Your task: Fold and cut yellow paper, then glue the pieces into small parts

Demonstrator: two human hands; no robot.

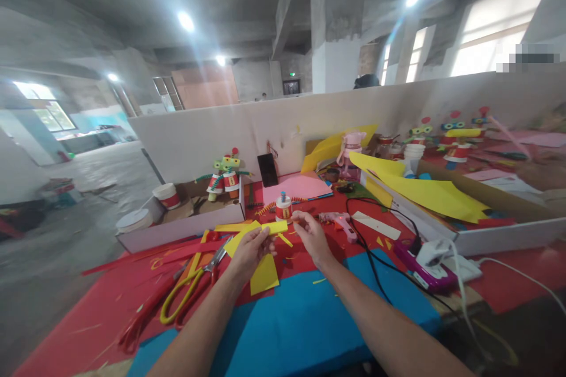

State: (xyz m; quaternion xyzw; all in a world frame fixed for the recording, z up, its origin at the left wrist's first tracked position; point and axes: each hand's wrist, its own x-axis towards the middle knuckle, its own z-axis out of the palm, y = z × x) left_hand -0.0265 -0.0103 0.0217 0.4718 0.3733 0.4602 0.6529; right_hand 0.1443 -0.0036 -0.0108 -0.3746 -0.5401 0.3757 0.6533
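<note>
My left hand is closed on a small yellow paper piece, flat or rolled, pinched between thumb and fingers. Just right of its end, my right hand has thumb and fingertips drawn together; what they hold, if anything, is too small to make out. Behind both hands stands a white and red paper cup figure with coiled paper arms and a blue top. Yellow paper sheets lie under my left hand. Scissors with yellow handles rest left of my left forearm, and a pink glue gun lies right of my right hand.
A cardboard box at the left holds finished cup figures. At the right, another box holds yellow paper. A purple power strip with trailing cables sits near my right forearm. A phone leans against the white partition.
</note>
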